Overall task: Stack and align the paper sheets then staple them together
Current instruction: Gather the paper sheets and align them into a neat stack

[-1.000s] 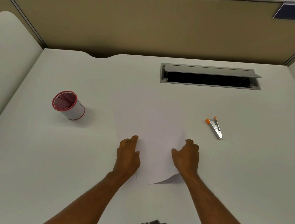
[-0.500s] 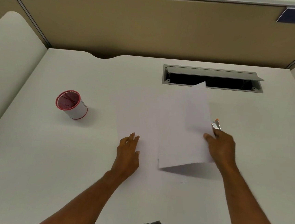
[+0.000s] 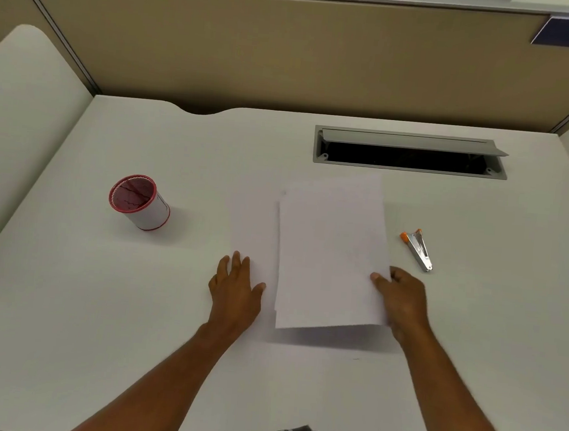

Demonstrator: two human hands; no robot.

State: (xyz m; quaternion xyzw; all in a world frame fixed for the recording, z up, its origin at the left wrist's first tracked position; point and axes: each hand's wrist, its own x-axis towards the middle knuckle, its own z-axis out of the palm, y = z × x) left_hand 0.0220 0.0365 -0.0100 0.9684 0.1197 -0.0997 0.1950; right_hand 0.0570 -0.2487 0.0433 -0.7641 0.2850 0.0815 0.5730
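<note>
Gripping sheet (image 3: 331, 253) edge, stapler (image 3: 418, 249) beside

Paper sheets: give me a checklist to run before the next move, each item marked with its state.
1. Right hand grips the lifted sheet: ok.
2. Left hand pins the flat sheet on the desk: ok.
3. Sheets stacked and edges aligned: not ok, lifted sheet sits offset to the right.
4. Stapler within right hand's reach: ok.
5. Stapler loaded: cannot tell.
6. Cup apart from the sheets: ok.
</note>
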